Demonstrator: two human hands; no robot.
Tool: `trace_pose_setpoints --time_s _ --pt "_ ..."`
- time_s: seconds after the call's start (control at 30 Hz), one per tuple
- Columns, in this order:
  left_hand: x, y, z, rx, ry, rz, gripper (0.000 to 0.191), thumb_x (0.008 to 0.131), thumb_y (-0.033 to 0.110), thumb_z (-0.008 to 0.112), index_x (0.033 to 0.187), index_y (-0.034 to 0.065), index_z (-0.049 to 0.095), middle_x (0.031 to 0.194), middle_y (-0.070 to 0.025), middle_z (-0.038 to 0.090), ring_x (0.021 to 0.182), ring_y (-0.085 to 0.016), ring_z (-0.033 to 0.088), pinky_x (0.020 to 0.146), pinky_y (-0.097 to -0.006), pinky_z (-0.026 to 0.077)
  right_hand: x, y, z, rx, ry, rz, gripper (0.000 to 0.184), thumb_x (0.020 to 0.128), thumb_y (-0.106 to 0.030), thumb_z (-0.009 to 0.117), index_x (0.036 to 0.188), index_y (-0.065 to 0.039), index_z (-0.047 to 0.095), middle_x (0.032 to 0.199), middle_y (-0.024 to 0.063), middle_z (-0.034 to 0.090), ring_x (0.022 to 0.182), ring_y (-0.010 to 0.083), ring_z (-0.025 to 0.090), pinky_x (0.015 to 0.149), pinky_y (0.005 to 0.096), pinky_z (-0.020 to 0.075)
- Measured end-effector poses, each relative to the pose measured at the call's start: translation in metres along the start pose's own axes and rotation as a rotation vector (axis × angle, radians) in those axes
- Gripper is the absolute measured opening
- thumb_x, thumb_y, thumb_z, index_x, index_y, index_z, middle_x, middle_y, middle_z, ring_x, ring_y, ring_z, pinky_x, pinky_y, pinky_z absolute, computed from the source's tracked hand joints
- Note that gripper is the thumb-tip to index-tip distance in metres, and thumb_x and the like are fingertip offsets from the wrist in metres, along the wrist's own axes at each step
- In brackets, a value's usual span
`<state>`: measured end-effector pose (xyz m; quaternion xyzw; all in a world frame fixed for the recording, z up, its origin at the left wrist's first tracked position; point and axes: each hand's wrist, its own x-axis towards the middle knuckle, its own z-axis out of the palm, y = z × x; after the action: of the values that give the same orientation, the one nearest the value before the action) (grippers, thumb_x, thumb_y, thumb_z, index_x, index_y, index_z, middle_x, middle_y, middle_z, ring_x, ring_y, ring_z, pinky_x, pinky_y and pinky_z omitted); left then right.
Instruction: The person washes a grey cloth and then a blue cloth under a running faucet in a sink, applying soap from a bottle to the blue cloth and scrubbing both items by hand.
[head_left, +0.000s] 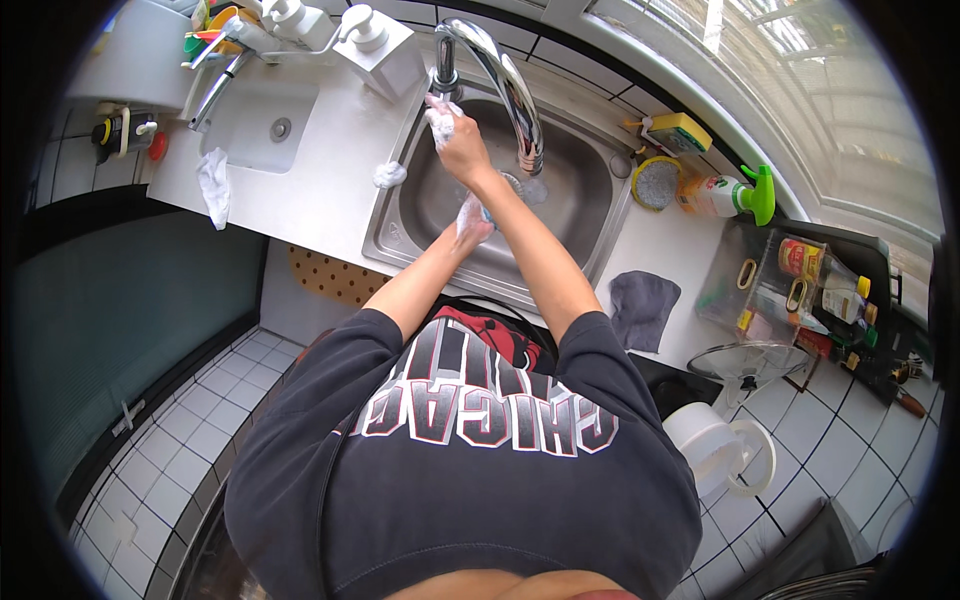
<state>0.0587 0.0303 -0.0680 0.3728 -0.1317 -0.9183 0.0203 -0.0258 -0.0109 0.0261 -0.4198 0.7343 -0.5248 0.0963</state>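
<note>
My right hand (456, 139), covered in white foam, is at the base of the chrome gooseneck faucet (504, 67). Its fingers are bent, and whether they grip the faucet is hidden. Lower down, over the stainless steel sink (431, 180), my left hand (474, 217) also carries suds and has a small blue object (489, 218) in it, mostly covered by the hand and right forearm. Below the faucet's spout, some foam (534, 190) lies by the drain. A white foamy lump (390, 175) rests on the sink's left rim.
At left are a white basin (251, 142), a white cloth (214, 187) and a square pump bottle (379, 60). To the right stand a yellow-green sponge (679, 133), a round scrubber (656, 184), a spray bottle (720, 196), a grey cloth (643, 309) and clear bins (757, 289).
</note>
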Motion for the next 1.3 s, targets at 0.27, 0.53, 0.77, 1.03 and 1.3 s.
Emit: trace_pose_setpoints --time_s 0.27,0.53,0.77,1.03,1.3 --pt "0.020 0.002 0.010 -0.172 -0.129 -0.203 0.027 0.082 0.023 0.049 0.104 0.0072 0.047 0.102 -0.0075 0.052 0.096 -0.020 0.051 0.087 -0.0325 0.041 -0.067 0.011 -0.001 0.840 0.319 0.561 0.023 0.086 -0.014 0.050 0.100 0.004 0.056 0.094 0.0144 0.061 0.084 0.0211 0.061 0.073 0.0282 0.0492" --pt "0.074 -0.028 -0.019 -0.060 -0.066 -0.242 0.016 0.081 0.012 0.051 0.097 0.0089 0.052 0.092 -0.0061 0.056 0.086 -0.017 0.054 0.075 -0.0304 0.046 -0.129 0.058 -0.052 1.586 0.728 0.861 0.036 0.088 -0.026 0.048 0.101 0.008 0.048 0.096 0.0234 0.054 0.087 0.0348 0.056 0.070 0.0336 0.0517" --pt "0.051 -0.023 0.079 1.019 0.091 0.292 0.022 0.081 0.028 0.054 0.084 0.0064 0.059 0.077 -0.0052 0.060 0.067 -0.015 0.057 0.060 -0.0263 0.045 -0.175 0.066 -0.099 0.763 0.769 0.714 0.029 0.087 -0.016 0.051 0.112 -0.002 0.048 0.086 0.0086 0.059 0.067 0.0129 0.054 0.062 0.0224 0.0442" --pt "0.051 -0.009 0.038 0.665 -0.250 0.448 0.034 0.084 0.033 0.052 0.098 0.0023 0.057 0.089 -0.0063 0.060 0.080 -0.013 0.056 0.072 -0.0262 0.044 -0.159 0.076 -0.095 0.477 0.235 0.800 0.021 0.089 -0.023 0.050 0.095 -0.004 0.057 0.083 -0.0049 0.052 0.069 0.0024 0.041 0.060 0.0181 0.0321" --pt "-0.028 0.057 0.000 1.217 -0.265 0.292 0.039 0.079 0.020 0.059 0.112 0.0029 0.052 0.104 -0.0058 0.057 0.094 -0.013 0.051 0.084 -0.0267 0.039 -0.111 0.050 -0.066 0.215 -0.018 0.463 0.023 0.089 -0.022 0.048 0.086 0.000 0.054 0.063 0.0024 0.051 0.054 0.0128 0.043 0.052 0.0271 0.0350"
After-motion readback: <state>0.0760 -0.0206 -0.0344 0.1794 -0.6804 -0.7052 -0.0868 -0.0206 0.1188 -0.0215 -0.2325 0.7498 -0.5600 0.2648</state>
